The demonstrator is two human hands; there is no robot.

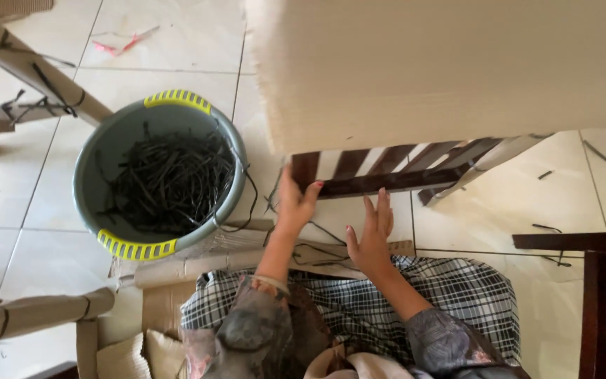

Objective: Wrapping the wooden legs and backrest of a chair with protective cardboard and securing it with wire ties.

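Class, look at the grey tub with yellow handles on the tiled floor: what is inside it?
The grey tub holds a tangled heap of dark strips, some trailing over its rim. The heap covers the bottom, so anything beneath cannot be seen.

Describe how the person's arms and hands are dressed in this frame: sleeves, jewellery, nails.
Both forearms are bare. The upper arms wear loose sleeves of grey fabric with a dusky pink floral print, pushed up near the elbows. The left hand shows red-painted nails; the right hand shows no ring. A pale band circles the left forearm at the sleeve edge; whether bracelet or cuff is unclear.
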